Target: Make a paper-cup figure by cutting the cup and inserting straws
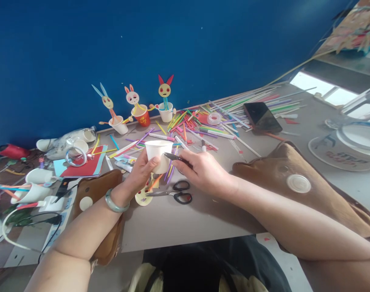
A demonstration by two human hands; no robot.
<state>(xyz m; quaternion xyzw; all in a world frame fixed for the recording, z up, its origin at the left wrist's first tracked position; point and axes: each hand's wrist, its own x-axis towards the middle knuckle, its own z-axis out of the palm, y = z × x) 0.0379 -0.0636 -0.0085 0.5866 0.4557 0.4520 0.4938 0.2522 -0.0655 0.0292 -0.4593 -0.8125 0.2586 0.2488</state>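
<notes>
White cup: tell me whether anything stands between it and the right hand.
Only the slim dark tool held in the right hand bridges the gap, its tip at or very near the side of the white cup. Nothing else visible stands between them; the scissors lie on the table, nearer the person.

A smooth, rounded bangle (pixel 112 206), pale grey-green and glossy like polished stone, circles the wrist just behind the left hand (pixel 145 168). The right hand (pixel 197 168) and its wrist are bare, and both forearms are uncovered out to the picture's edges. Below the hands, the lap shows black cloth (pixel 189 263), flanked by pale khaki fabric (pixel 146 278) with dark, narrow bands across it.
</notes>
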